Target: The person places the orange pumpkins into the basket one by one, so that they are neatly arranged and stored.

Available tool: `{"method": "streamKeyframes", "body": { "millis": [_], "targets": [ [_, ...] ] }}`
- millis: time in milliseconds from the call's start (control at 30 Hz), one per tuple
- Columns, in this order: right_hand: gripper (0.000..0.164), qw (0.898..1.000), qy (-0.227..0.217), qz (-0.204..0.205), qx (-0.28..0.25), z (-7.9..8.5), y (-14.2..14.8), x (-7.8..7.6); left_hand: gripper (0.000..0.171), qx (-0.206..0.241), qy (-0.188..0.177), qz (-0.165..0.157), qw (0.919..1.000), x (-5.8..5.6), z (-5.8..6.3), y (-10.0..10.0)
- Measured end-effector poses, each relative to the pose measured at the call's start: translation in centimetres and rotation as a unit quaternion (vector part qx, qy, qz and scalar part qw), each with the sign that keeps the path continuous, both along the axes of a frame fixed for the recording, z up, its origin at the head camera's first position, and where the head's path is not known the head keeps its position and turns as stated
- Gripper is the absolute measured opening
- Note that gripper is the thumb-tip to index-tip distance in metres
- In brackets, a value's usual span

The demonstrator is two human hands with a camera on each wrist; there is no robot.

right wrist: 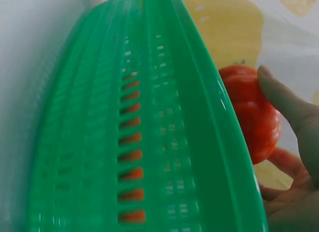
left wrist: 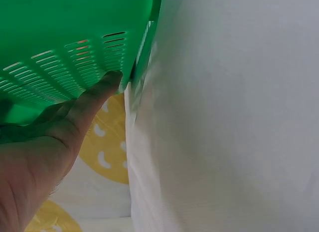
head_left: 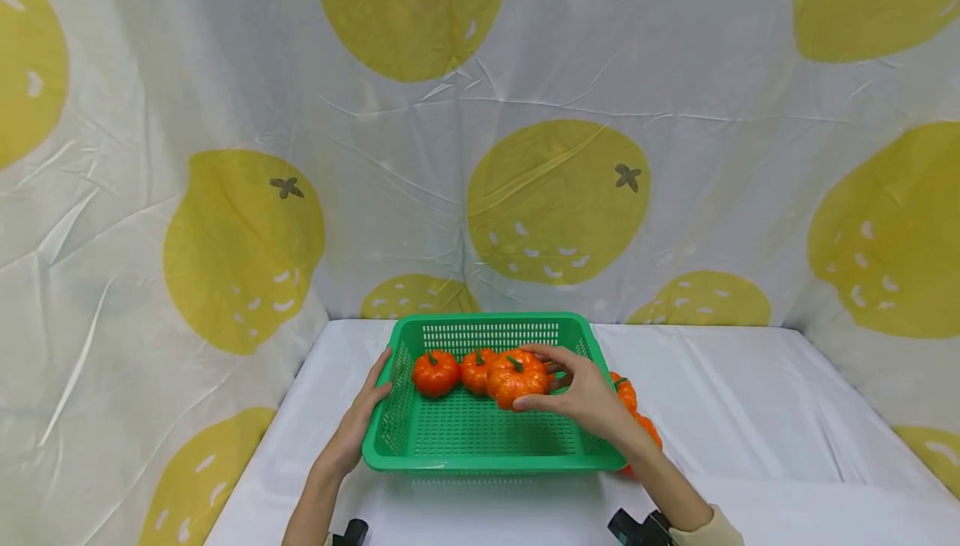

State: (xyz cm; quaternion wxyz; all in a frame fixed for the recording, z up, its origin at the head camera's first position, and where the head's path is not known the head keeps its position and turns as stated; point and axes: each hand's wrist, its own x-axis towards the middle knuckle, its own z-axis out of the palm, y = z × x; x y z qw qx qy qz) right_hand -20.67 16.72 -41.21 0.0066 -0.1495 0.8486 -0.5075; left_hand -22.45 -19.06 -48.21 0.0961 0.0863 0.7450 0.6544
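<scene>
Over green basket (head_left: 495, 464), orange pumpkin (head_left: 517, 378) pinched in right hand (head_left: 585, 392); left hand (head_left: 363, 413) spread against basket's side.

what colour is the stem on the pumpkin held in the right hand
Green: the stem of that pumpkin shows best in the head view.

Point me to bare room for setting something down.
Free: white cloth right of the outer pumpkins; green basket floor between the inner pumpkins and front rim. Crowded: the basket's right side, hemmed by outer pumpkins and the right hand.

Soft head-view light, dimmer wrist views, slight blur
</scene>
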Motion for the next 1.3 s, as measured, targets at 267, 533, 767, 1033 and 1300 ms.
{"method": "streamKeyframes", "body": {
  "millis": [267, 533, 767, 1033, 1300],
  "targets": [
    [0.075, 0.999, -0.009, 0.042, -0.008, -1.4, -4.0, -0.4, 0.058, -0.003, -0.004, 0.001, 1.0000, -0.1, -0.1, 0.1],
    [0.078, 0.998, -0.021, 0.056, 0.019, -2.1, -7.0, -0.8, 0.058, -0.001, 0.003, -0.003, 1.0000, -0.4, -0.3, 0.5],
    [0.079, 0.995, -0.033, 0.078, 0.045, -2.5, -8.9, -0.7, 0.057, 0.001, 0.000, 0.004, 1.0000, -0.4, -0.3, 0.4],
    [0.076, 0.989, -0.071, 0.089, 0.093, -2.3, -10.4, -0.2, 0.058, -0.003, 0.000, 0.008, 1.0000, -0.4, -0.5, 0.2],
    [0.069, 0.982, -0.080, 0.085, 0.145, -2.6, -10.9, 0.0, 0.058, 0.004, -0.005, 0.005, 1.0000, -0.4, -0.5, 0.0]
  ]
}}
